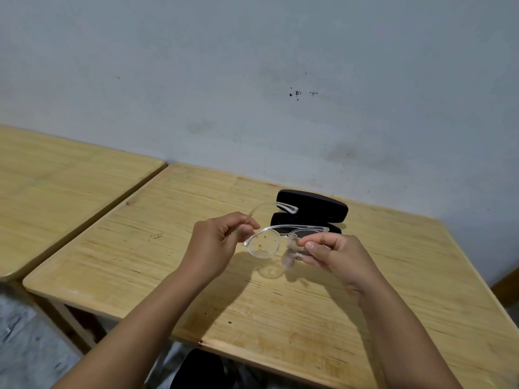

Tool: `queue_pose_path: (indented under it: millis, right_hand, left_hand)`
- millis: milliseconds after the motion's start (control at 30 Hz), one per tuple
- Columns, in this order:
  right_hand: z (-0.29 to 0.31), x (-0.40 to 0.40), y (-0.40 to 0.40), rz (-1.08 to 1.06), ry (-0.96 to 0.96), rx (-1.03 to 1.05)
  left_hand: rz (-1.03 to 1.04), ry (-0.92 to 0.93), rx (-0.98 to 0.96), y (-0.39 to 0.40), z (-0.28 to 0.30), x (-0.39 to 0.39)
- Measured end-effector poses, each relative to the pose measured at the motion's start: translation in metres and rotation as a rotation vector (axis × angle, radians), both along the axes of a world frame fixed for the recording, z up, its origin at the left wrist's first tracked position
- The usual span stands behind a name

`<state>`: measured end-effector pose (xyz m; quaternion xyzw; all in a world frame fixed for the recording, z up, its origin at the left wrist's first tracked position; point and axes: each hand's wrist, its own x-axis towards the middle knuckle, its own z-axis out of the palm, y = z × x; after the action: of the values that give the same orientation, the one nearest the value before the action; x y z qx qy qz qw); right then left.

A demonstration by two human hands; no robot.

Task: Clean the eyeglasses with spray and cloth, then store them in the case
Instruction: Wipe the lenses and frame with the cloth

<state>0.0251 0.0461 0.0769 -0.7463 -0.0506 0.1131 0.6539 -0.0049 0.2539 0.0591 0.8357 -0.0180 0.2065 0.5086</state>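
Clear-framed eyeglasses (264, 244) hang above the wooden table (140, 248), held between both hands. My left hand (219, 245) pinches the left temple near its hinge; that temple arm curves up and back toward the case. My right hand (334, 256) pinches the right lens through a small pale cloth (290, 259), which hangs below the fingers. The left lens carries yellowish specks. Behind the glasses a black eyeglass case (311, 210) lies open on the table. No spray bottle is in view.
A second wooden table (56, 192) stands to the left with a narrow gap between. A grey wall rises directly behind both tables. A dark object (202, 369) shows below the near table edge.
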Motion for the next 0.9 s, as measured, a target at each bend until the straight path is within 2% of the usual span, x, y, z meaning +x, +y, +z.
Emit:
queue_pose_path:
  millis: [133,267,500,700,833,900]
  right_hand:
    - [-0.014,-0.006,0.006,-0.150,0.055,0.139]
    - [-0.022,-0.016,0.019,-0.239,0.188,0.417]
    - [-0.018,-0.028,0.056,-0.349,0.358,0.772]
    - [-0.012,-0.029,0.076,-0.364,0.370,0.747]
    - [-0.014,-0.031,0.084,-0.496,0.309,0.772]
    - [-0.020,-0.031,0.089,-0.558,0.247,0.717]
  left_hand:
    - [0.101,0.003,-0.026,0.001,-0.004,0.001]
    - [0.207,-0.003,-0.048,0.001,-0.006,0.001]
    - [0.257,-0.051,-0.081,-0.015,-0.007,0.001]
    - [0.186,-0.059,-0.064,-0.027,-0.012,0.000]
    - [0.152,-0.057,-0.041,-0.027,-0.012,-0.002]
    - [0.131,-0.070,-0.020,-0.030,-0.011,-0.005]
